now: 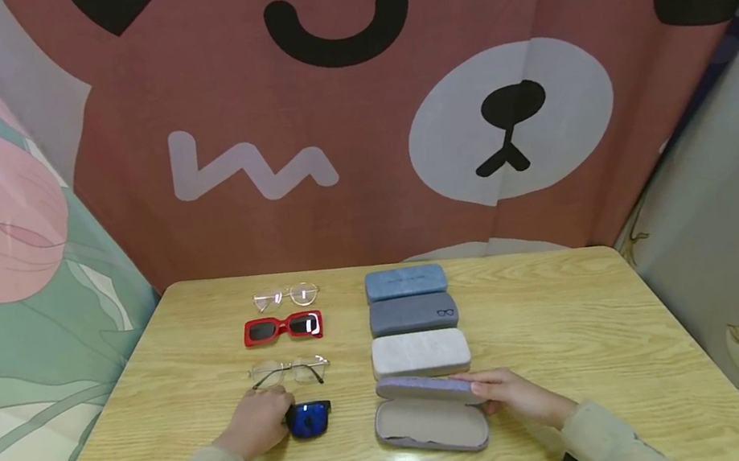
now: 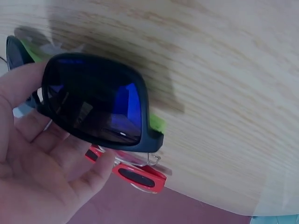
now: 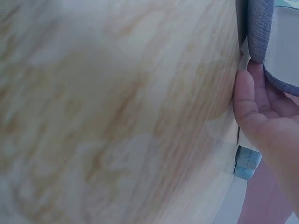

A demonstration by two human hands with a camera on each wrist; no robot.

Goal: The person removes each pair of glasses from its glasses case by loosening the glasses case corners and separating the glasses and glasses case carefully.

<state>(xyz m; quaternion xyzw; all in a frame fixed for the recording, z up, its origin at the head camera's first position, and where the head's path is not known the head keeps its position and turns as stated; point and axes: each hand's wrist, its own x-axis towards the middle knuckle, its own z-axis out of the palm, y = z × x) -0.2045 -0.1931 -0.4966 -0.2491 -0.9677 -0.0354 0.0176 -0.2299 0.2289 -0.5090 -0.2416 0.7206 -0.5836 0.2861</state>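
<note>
My left hand [image 1: 260,423] grips a pair of dark-framed sunglasses [image 1: 311,420] at the left front of the table. The left wrist view shows their blue mirrored lens [image 2: 98,100] and bits of green on the temples, with the thumb over the bridge. To the right, an opened purple glasses case [image 1: 434,422] lies on the table with a pale lining. My right hand [image 1: 521,398] holds its raised lid [image 1: 425,389] by the right end. In the right wrist view the fingers sit at the edge of the case [image 3: 259,32].
Behind the sunglasses lie rimless glasses [image 1: 291,373], red sunglasses [image 1: 283,327] and thin-framed glasses [image 1: 287,296]. A white case [image 1: 421,353], a grey-blue case [image 1: 413,314] and a light blue case [image 1: 405,281] stand in a column behind the purple one. A curtain [image 1: 373,205] hangs behind the table.
</note>
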